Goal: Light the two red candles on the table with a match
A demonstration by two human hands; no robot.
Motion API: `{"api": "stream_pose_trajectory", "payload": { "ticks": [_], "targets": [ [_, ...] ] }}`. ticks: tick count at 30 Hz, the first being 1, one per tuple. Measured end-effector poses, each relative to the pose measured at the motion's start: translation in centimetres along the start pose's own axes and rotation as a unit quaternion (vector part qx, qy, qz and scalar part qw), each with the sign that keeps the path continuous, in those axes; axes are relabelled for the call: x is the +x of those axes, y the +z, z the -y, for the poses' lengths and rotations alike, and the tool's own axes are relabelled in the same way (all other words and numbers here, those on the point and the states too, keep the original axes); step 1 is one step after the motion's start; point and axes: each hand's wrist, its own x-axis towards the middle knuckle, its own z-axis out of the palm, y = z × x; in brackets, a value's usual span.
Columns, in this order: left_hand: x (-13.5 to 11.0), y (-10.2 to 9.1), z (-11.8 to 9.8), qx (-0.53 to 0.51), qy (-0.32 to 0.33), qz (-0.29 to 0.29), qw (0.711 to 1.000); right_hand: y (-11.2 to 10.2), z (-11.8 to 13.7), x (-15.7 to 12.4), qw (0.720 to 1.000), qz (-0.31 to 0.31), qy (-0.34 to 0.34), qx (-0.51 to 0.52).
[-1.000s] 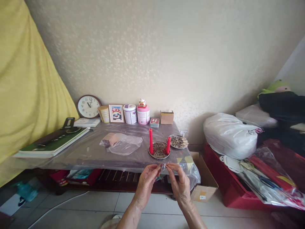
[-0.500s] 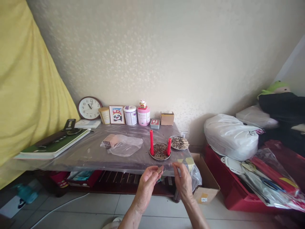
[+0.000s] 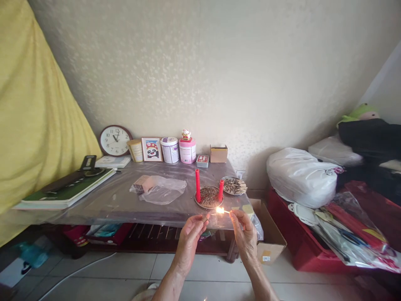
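A burning match [image 3: 224, 211] is pinched in my right hand [image 3: 245, 234], its flame pointing left over the table's front edge. My left hand [image 3: 191, 236] is closed around a small matchbox [image 3: 205, 218], mostly hidden by the fingers. Just beyond the flame, a round metal dish [image 3: 209, 204] of dark grains holds a tall red candle [image 3: 197, 186] and a shorter red candle [image 3: 221, 190], both upright, with no flame visible on either. Behind it to the right, a second dish [image 3: 232, 186] carries many loose matchsticks [image 3: 241, 187].
Plastic sheeting covers the low table [image 3: 106, 196]. On it lie a clear plastic bag [image 3: 166, 190] and a green book [image 3: 69, 190]. A clock [image 3: 115, 141], tins and a small cardboard box [image 3: 218, 154] line the wall. An open carton [image 3: 271, 246] and a red bin [image 3: 313, 255] stand right.
The match in my right hand now burns with a bright flame. My right hand has shifted slightly away from the matchbox, and the view has moved a little.
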Motion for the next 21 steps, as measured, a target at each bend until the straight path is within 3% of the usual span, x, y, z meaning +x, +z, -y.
{"api": "stream_pose_trajectory", "payload": {
  "ticks": [6, 11, 21],
  "targets": [
    [0.33, -0.3, -0.35, 0.009, 0.022, -0.05, 0.998, -0.63, 0.23, 0.38, 1.0, -0.01, -0.02, -0.005],
    [0.25, -0.13, -0.9, 0.007, 0.029, -0.082, 0.996, -0.8, 0.03, 0.58, 1.0, -0.008, 0.002, 0.015],
    [0.45, -0.54, -0.45, 0.024, 0.027, -0.065, 0.997, -1.06, -0.02, 0.94, 0.997, -0.022, 0.057, 0.056]
  ]
}}
